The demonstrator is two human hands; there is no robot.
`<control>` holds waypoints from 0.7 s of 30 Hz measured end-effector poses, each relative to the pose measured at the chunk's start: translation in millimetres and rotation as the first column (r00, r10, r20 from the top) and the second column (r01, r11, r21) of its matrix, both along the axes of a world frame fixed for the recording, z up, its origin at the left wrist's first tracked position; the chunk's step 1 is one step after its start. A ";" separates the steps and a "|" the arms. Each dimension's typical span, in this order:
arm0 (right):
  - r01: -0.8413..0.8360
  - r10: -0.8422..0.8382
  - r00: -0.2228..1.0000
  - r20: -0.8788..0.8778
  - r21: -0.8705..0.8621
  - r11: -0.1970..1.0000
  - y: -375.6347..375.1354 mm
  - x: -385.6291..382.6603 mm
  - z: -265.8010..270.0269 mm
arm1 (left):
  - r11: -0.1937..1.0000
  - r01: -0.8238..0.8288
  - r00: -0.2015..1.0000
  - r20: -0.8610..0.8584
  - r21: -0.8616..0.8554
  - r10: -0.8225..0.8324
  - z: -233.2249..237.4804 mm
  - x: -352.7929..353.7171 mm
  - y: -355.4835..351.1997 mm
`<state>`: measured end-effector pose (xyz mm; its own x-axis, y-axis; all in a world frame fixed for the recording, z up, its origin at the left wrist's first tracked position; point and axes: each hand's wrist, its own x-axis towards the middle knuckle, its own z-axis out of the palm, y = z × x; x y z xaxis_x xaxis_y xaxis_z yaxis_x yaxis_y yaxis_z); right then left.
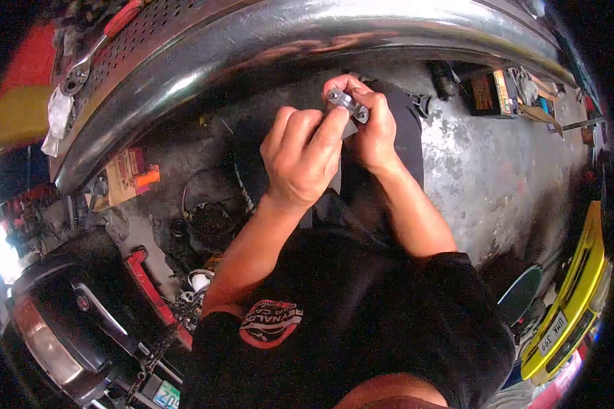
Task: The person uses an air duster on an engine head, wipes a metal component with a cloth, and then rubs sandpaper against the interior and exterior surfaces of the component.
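Observation:
Over my lap, both hands come together on a small silver metal bracket (359, 109) with a bolt hole at each end and a raised middle. My right hand (376, 129) wraps round it from the right, thumb and fingers closed on its edges. My left hand (300, 153) is closed too, its index finger and thumb pressed on the bracket's near side. A thin flat grey piece (349, 129) shows just below the bracket, between the hands. Part of the bracket is covered by my fingers.
A long curved chrome tube (252, 51) spans the space ahead, beside a perforated metal surface (150, 34) with a red-handled ratchet (78, 75). Cardboard boxes (491, 94) stand at the far right. A dark bumper (82, 300) and a yellow bumper (569, 320) flank me.

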<state>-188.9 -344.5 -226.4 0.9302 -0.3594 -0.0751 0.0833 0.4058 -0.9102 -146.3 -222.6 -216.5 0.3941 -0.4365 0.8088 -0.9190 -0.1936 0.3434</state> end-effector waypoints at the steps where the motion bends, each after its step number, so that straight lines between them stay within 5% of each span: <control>1: -0.001 0.001 1.000 -0.009 -0.044 0.999 -0.3 -0.7 0.3 | 1.000 0.009 1.000 -0.012 -0.004 -0.009 1.2 0.0 -1.3; 8: 0.018 -0.018 1.000 -0.005 -0.086 0.996 1.2 -7.3 0.1 | 0.994 0.109 0.955 -0.275 -0.018 -0.109 -3.9 -8.0 -3.8; 15: 0.049 -0.047 0.999 0.013 -0.123 0.991 0.8 -10.8 -3.0 | 0.949 0.225 0.793 -0.525 -0.222 -0.310 -11.1 -8.8 -7.9; 18: 0.066 -0.067 0.998 -0.015 -0.080 0.995 0.6 -12.2 -4.5 | 0.937 0.273 0.705 -0.708 0.218 -0.041 46.8 -6.8 -8.1; 20: 0.098 -0.102 0.994 -0.041 -0.085 0.992 1.3 -11.9 -4.4 | 0.895 0.224 0.828 -0.559 0.385 0.034 57.2 -4.7 -7.3; 21: 0.121 -0.128 0.990 -0.054 -0.111 0.986 3.3 -9.3 -3.8 | 0.938 0.145 0.942 -0.334 0.316 -0.033 34.5 -1.8 -6.3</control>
